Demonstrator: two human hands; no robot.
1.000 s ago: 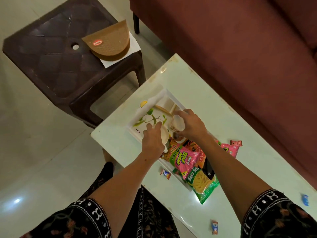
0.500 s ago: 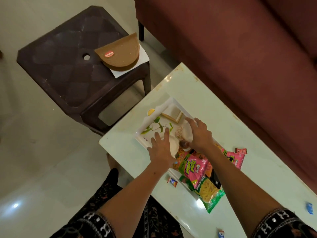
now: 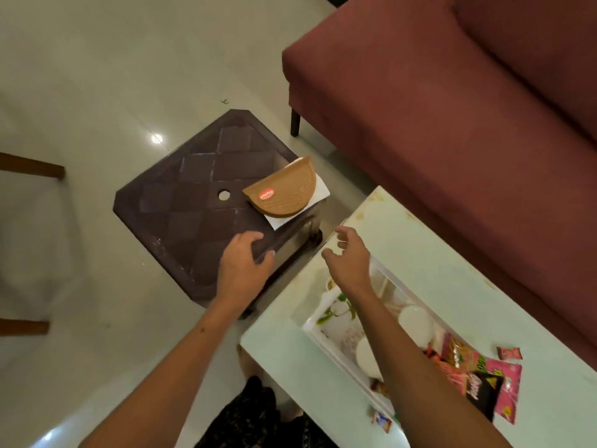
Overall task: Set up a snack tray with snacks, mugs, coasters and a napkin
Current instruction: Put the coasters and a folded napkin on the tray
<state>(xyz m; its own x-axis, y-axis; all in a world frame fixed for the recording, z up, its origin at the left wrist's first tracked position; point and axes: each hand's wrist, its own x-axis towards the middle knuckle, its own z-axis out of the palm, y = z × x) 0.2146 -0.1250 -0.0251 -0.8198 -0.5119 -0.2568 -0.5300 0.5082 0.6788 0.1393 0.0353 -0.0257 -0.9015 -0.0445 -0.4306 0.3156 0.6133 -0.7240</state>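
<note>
Both hands empty, extended toward the stool.

Left hand: grip wide, fingers spread over the stool edge. Right hand: grip wide, over the counter corner, holding nothing. Tray sits on the counter with two white mugs and snack packets in it. Brown coaster holder rests on a white napkin on the stool.

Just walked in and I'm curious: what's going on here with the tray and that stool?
A person is setting up a snack tray on a pale table. It holds white round pieces and snack packets. Both hands are empty and open, reaching toward a dark stool: the left hand is over its edge, the right hand over the table corner. A brown half-round holder sits on a white napkin there.
</note>
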